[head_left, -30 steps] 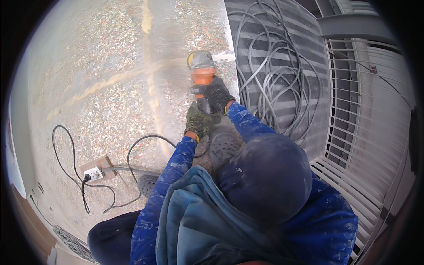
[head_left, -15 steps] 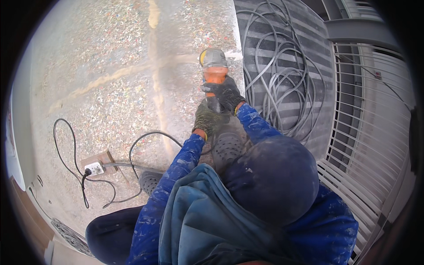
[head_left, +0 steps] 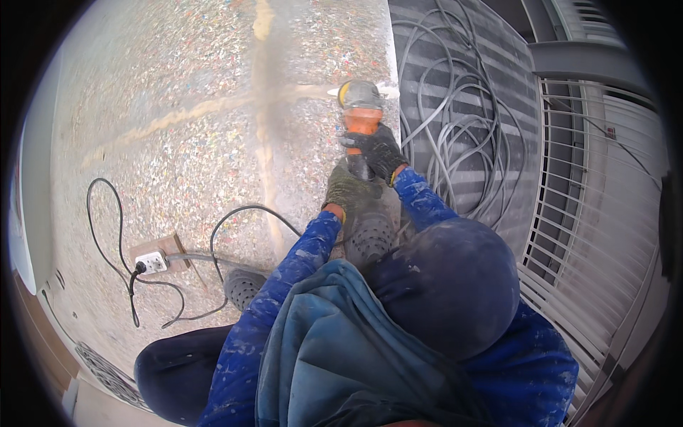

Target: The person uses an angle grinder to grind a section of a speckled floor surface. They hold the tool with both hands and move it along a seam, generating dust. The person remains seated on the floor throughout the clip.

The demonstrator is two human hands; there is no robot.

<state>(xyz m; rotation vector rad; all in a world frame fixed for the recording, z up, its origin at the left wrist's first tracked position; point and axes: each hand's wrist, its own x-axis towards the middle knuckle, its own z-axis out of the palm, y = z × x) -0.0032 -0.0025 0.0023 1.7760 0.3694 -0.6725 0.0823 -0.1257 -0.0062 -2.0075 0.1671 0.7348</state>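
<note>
An orange angle grinder (head_left: 361, 114) was held out ahead of the person, its disc end set at the far edge of the speckled terrazzo floor (head_left: 178, 85), just beside a ribbed grey slope (head_left: 455, 64). The right hand (head_left: 377, 151), in a dark glove, was closed around the orange body; the left hand (head_left: 350, 191), in a greenish glove, was clamped on the rear of the tool. A kickback was judged possible if the disc were caught on the floor's edge, both arms being stretched out. The black power cord (head_left: 242, 213) was looped back past a grey perforated shoe (head_left: 245, 286) to a white socket block (head_left: 151, 262), so it could be snagged by a foot. A coil of grey cable (head_left: 455, 149) lay near the disc and could be nicked.
</note>
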